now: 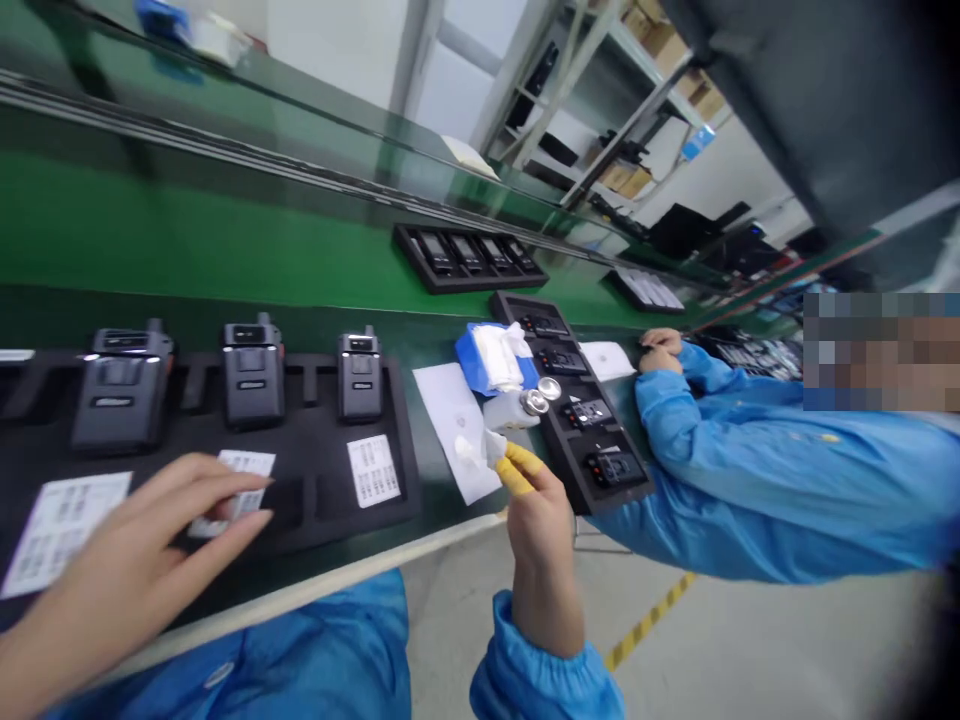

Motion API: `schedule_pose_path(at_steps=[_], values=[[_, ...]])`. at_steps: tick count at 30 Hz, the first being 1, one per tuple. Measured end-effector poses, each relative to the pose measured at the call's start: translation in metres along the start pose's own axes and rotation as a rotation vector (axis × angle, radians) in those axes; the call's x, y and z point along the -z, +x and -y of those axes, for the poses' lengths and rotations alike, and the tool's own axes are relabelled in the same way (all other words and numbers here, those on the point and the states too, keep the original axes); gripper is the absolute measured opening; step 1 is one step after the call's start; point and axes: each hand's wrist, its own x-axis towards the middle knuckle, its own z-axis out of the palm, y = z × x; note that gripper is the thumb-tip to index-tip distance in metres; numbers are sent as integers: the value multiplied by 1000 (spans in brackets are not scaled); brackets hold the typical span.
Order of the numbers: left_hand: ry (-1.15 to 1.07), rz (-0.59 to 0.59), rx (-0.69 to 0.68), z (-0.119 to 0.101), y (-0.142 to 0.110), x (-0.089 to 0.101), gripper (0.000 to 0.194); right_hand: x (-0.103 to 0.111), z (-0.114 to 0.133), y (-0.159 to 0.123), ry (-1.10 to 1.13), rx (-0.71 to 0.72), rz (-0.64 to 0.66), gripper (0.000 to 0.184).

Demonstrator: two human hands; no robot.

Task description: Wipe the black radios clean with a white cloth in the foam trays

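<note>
My left hand (169, 535) hovers over or rests on a small white label sheet (247, 464) in the black foam tray (330, 530); its fingers are stretched out and the thumb is apart. Whether they touch the sheet I cannot tell. Three black handheld radios, one of them the middle radio (253, 375), lie in the tray's upper row, with label sheets below them. In my right hand (541, 510), yellow finger cots cover the thumb and a finger, which pinch a white wipe (493, 448) above a white paper sheet (455, 420).
A blue pack of white wipes (496, 358) and a white bottle with a metal top (514, 408) stand right of the paper. Further right is a foam tray with several radios (585, 410). Another tray (469, 258) lies behind. A co-worker's blue sleeve (720, 430) is at right.
</note>
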Motion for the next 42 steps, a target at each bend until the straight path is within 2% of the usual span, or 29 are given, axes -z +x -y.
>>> schedule_pose_path(at_steps=[2, 4, 7, 10, 12, 14, 16, 18, 20, 21, 23, 26, 28, 31, 33, 35, 39, 42], values=[[-139, 124, -17, -27, 8, -6, 29, -28, 19, -19, 442, -160, 200, 31], [-345, 163, 39, -43, 15, -10, 30, -60, 35, -39, 669, -326, 387, 28], [-712, 150, 189, -46, 16, -13, 34, -99, 51, -66, 770, -473, 591, 26], [-928, 130, 287, -38, 4, -11, 26, -119, 53, -81, 751, -481, 695, 30], [-966, 83, 318, -34, -5, -8, 23, -123, 51, -88, 627, -367, 675, 35], [-944, 13, 305, -32, -13, -3, 23, -121, 48, -95, 416, -146, 526, 36], [-881, -71, 249, -32, -19, 0, 22, -117, 47, -102, 208, 117, 372, 28], [-799, -131, 174, -34, -24, 2, 21, -113, 47, -109, 86, 303, 373, 23], [-730, -118, 101, -35, -28, 3, 21, -112, 48, -114, 51, 359, 477, 24], [-708, -93, 70, -36, -29, 3, 22, -112, 49, -115, 60, 339, 515, 26], [-679, -70, 41, -34, -31, 4, 25, -115, 48, -115, 142, 208, 530, 23], [-681, -158, 122, -28, -31, 3, 17, -121, 48, -112, 422, -146, 527, 22], [-740, -170, 228, -24, -29, 2, 26, -123, 51, -110, 607, -373, 565, 25], [-923, -8, 370, -21, -26, -3, 47, -123, 57, -106, 742, -578, 670, 29], [-1072, 138, 400, -22, -24, -6, 42, -121, 60, -104, 760, -634, 724, 30], [-1195, 213, 403, -23, -22, -7, 32, -119, 60, -101, 762, -646, 744, 29], [-1236, 130, 441, -24, -21, -5, 29, -115, 59, -96, 774, -628, 689, 22], [-1187, 127, 426, -22, -21, -3, 28, -115, 58, -94, 764, -582, 610, 30]])
